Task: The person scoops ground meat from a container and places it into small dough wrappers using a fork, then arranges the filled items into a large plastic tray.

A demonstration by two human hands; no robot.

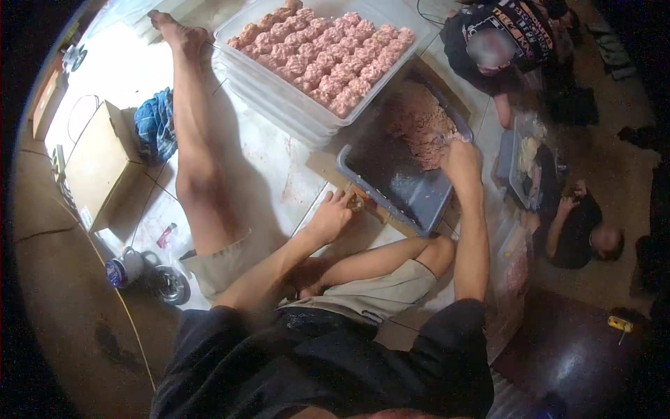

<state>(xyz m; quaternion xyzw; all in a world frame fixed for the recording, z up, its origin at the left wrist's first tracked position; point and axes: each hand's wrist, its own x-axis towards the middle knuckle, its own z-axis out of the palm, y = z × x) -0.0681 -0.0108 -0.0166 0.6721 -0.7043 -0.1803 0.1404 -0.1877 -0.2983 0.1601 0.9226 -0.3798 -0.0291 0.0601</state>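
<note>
My right hand (461, 160) is at the right side of a grey plastic tub (387, 204), with its fingers curled into a pink minced mixture (419, 123) that looks like ground meat. The mixture is heaped at the tub's far end; the near end shows a smeared bottom. My left hand (333, 216) is just outside the tub's left rim, its fingers partly bent; whether it holds something small is unclear. Beyond the tub, rows of rough pink balls (324, 55) fill the top of a stack of clear plastic containers (293, 123).
Flattened cardboard (322, 165) lies under the tub on the tiled floor (293, 194). To the left are a cardboard box (99, 162), a blue cloth (156, 123), a mug (125, 267) and a round metal lid or dish (171, 285). Two people (502, 42) sit at right near another tub (523, 162).
</note>
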